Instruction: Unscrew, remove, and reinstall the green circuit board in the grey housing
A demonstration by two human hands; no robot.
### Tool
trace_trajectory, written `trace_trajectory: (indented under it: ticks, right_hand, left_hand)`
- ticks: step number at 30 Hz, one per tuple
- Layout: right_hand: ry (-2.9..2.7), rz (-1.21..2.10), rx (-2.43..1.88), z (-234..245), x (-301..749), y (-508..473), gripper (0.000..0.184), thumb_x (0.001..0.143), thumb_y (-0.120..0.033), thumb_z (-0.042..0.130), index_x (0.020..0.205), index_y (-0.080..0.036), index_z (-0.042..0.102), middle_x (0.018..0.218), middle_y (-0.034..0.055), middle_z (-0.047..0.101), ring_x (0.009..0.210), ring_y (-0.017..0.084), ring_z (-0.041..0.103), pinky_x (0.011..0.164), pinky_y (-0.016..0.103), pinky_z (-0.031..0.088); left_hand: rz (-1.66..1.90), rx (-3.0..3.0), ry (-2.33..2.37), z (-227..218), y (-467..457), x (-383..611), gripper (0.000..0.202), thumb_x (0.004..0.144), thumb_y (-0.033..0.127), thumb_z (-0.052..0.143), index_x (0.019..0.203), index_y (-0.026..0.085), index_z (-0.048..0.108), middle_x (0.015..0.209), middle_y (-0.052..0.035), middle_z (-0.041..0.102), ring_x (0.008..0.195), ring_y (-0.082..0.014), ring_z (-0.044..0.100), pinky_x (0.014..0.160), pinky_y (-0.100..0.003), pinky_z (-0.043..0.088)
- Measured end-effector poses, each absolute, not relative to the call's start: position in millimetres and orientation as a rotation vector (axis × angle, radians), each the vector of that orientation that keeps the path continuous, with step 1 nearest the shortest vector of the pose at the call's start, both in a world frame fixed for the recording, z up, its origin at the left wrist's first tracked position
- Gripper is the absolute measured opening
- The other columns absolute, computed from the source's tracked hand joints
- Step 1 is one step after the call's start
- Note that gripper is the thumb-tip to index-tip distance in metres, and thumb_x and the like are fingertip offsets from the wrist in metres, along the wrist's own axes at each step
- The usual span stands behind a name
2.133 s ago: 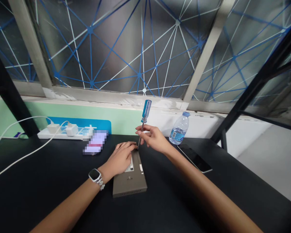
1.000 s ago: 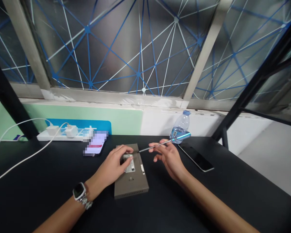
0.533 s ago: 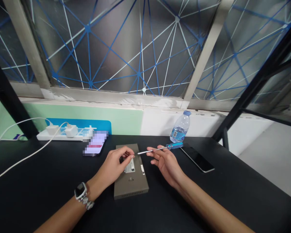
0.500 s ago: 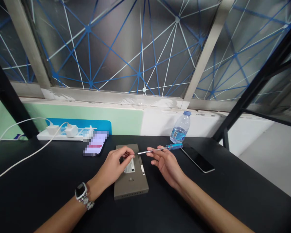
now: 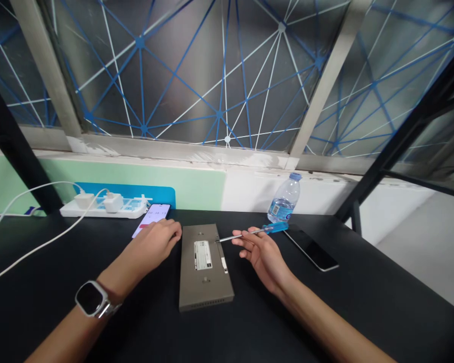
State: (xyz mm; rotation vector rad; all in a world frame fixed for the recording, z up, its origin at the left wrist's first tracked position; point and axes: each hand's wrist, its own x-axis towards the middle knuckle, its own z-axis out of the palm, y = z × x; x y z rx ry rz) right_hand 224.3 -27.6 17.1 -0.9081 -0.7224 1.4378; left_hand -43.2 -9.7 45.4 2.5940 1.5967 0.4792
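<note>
A flat grey metal box (image 5: 206,285) with a white label lies on the black table (image 5: 249,327). My right hand (image 5: 263,252) is just right of it, palm up, and pinches the shaft of a blue-handled screwdriver (image 5: 251,232). The tool lies level, with its tip over the box's right edge. My left hand (image 5: 155,243), a watch on the wrist, rests on the table left of the box. Its fingers are curled together, and whatever they hold is hidden.
A lit phone (image 5: 153,218) lies just beyond my left hand. Behind it are a white power strip (image 5: 102,206) with chargers and white cables (image 5: 30,249). A water bottle (image 5: 285,199) and a dark phone (image 5: 312,250) are at the right.
My left hand pinched at the screwdriver tip, then drew back left off the box onto the table. The screwdriver went from upright to level in my right hand.
</note>
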Motion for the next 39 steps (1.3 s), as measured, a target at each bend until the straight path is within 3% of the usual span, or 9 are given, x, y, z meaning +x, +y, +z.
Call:
trace_trajectory:
  ticks: [5,12,16,20,22,25,28,34,39]
  right_hand:
    - [-0.797,1.430,-0.903,13.5,222.8,-29.9,0.037,0.076,-0.018,0.076,0.094,-0.021,0.043,0.096,0.0115,0.075,0.077,0.020,0.072,0.053,0.024,0.050]
    - [-0.824,1.437,-0.915,13.3,222.1,-31.5,0.037,0.077,-0.020,0.074,0.095,-0.021,0.042,0.095,0.0123,0.075,0.076,0.020,0.072,0.052,0.023,0.050]
    - [-0.866,1.408,-0.919,16.7,224.3,-30.1,0.034,0.079,-0.023,0.072,0.094,-0.022,0.042,0.092,0.0110,0.075,0.076,0.021,0.072,0.050,0.023,0.050]
    - [-1.089,1.318,-0.971,26.7,228.9,-27.6,0.037,0.081,-0.037,0.070,0.102,-0.021,0.043,0.085,0.0087,0.075,0.058,0.019,0.070,0.039,0.021,0.044]
    - [-1.234,1.258,-1.041,31.6,232.8,-25.8,0.039,0.082,-0.046,0.067,0.102,-0.021,0.044,0.074,0.0052,0.074,0.044,0.017,0.064,0.033,0.019,0.038]
    - [-1.444,1.090,-1.204,34.2,241.8,-22.4,0.031,0.086,-0.050,0.059,0.092,-0.022,0.046,0.046,-0.0054,0.059,0.027,0.011,0.044,0.029,0.018,0.024]
    - [-1.678,0.835,-1.393,29.5,254.2,-18.1,0.023,0.088,-0.043,0.057,0.081,-0.023,0.048,0.037,-0.0106,0.039,0.029,0.009,0.034,0.035,0.019,0.019]
    - [-2.034,0.290,-1.894,17.2,272.1,-11.5,0.013,0.086,-0.028,0.055,0.076,-0.021,0.052,0.057,0.0004,0.056,0.049,0.014,0.050,0.051,0.026,0.027]
    - [-2.135,0.171,-2.100,17.2,269.0,-14.2,0.010,0.087,-0.028,0.052,0.084,-0.019,0.055,0.080,0.0109,0.067,0.072,0.025,0.065,0.057,0.029,0.031]
  left_hand:
    - [0.215,2.602,1.799,37.8,-7.1,-58.6,0.019,0.082,0.010,0.047,0.074,0.018,0.062,0.087,-0.0095,0.065,0.083,-0.0259,0.062,0.076,-0.037,0.043]
    - [0.399,2.611,1.743,25.6,2.8,-71.9,0.020,0.077,0.011,0.050,0.067,0.021,0.065,0.079,-0.0085,0.066,0.077,-0.0260,0.062,0.075,-0.038,0.045]
    - [0.699,2.534,1.504,21.6,-1.7,-51.3,0.026,0.090,0.024,0.044,0.099,0.020,0.068,0.106,-0.0105,0.068,0.101,-0.0273,0.063,0.092,-0.043,0.048]
    - [0.745,2.429,1.345,3.7,-16.9,-13.1,0.044,0.098,0.041,0.037,0.136,0.021,0.049,0.151,-0.0131,0.042,0.142,-0.0296,0.035,0.114,-0.053,0.030]
    - [0.691,2.486,1.291,-5.3,-22.5,0.0,0.046,0.099,0.042,0.037,0.139,0.023,0.046,0.154,-0.0120,0.037,0.146,-0.0294,0.026,0.118,-0.057,0.017]
    - [0.686,2.502,1.235,-11.0,-24.9,6.9,0.042,0.100,0.039,0.036,0.137,0.024,0.047,0.154,-0.0104,0.038,0.146,-0.0264,0.027,0.120,-0.057,0.013]
    - [0.738,2.464,1.209,-9.2,-23.5,6.0,0.038,0.100,0.037,0.034,0.133,0.025,0.050,0.152,-0.0098,0.041,0.145,-0.0251,0.029,0.120,-0.056,0.014]
    - [0.762,2.395,1.247,-6.3,-22.7,5.2,0.039,0.101,0.039,0.033,0.133,0.024,0.047,0.153,-0.0101,0.037,0.147,-0.0260,0.023,0.121,-0.055,0.015]
    - [0.816,2.338,1.301,-11.1,-23.3,3.9,0.042,0.099,0.043,0.037,0.137,0.025,0.043,0.160,-0.0118,0.024,0.148,-0.0317,0.018,0.118,-0.058,0.021]
